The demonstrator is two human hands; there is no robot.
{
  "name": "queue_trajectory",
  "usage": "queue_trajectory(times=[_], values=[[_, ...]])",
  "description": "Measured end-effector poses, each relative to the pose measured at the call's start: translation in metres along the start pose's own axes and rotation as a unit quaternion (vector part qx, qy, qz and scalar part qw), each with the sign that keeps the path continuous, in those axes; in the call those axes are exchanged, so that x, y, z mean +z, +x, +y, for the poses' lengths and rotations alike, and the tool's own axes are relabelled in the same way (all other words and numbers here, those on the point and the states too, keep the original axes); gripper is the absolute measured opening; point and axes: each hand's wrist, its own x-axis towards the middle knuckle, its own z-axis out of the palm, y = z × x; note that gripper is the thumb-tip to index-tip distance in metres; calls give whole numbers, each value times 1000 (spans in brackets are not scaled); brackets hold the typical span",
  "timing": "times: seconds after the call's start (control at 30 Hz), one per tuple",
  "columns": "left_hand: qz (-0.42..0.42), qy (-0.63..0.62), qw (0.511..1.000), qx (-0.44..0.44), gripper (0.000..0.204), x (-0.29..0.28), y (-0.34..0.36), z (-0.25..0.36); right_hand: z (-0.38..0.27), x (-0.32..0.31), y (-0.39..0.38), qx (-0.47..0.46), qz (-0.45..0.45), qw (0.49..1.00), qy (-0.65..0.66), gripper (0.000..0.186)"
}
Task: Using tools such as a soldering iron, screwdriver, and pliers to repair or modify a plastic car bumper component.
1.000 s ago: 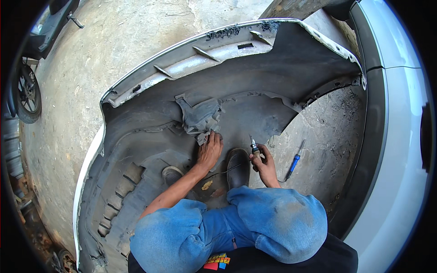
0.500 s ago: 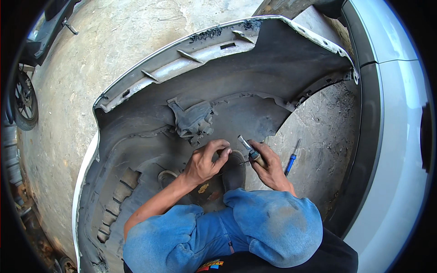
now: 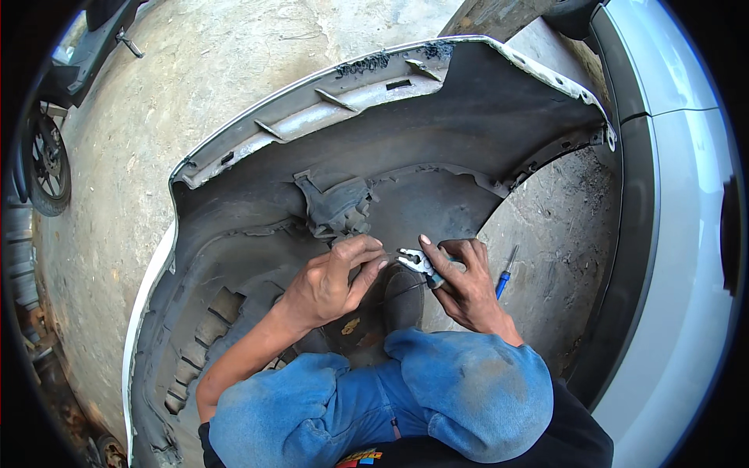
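Pliers [image 3: 419, 263] with pale metal jaws are in my right hand [image 3: 466, 290]. The jaws stand apart and point toward my left fingertips. My left hand [image 3: 326, 282] is closed, thumb and fingertips pinched together; what they hold is too small to make out. A thin dark wire-like strand [image 3: 406, 290] curves below the pliers, over my shoe [image 3: 404, 306]. Both hands are above the inner side of a large bumper [image 3: 257, 195], black inside with a white edge. Beyond my left hand, a dark bracket-like part [image 3: 335, 204] sits against it.
On the concrete floor [image 3: 546, 226] right of my right hand lies a blue-handled tool [image 3: 503, 282] with a slender metal shaft. A silver-grey car body [image 3: 686, 203] borders the right side. A motorcycle wheel [image 3: 48, 168] stands far left. A wooden beam [image 3: 488, 15] lies behind the bumper.
The pliers have turned leftward, so their jaws now show spread toward my left hand. My left hand has shifted slightly left, still pinched. The view has shifted a little.
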Motion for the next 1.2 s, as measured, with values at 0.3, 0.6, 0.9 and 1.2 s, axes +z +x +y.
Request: queue_trajectory(times=[0.3,0.6,0.9,1.2], values=[[-58,-79,991,-88,38,-10,5,15,10,-3,8,-74,25,996,-48,93],[-129,-74,986,-72,35,-21,12,16,15,-14,14,-111,-3,991,-77,84],[-134,-101,977,-130,31,-19,12,15,21,-10,18,-103,-26,992,-63,102],[-87,-218,905,-354,29,-12,22,21,20,17,17,25,-37,999,-21,51]])
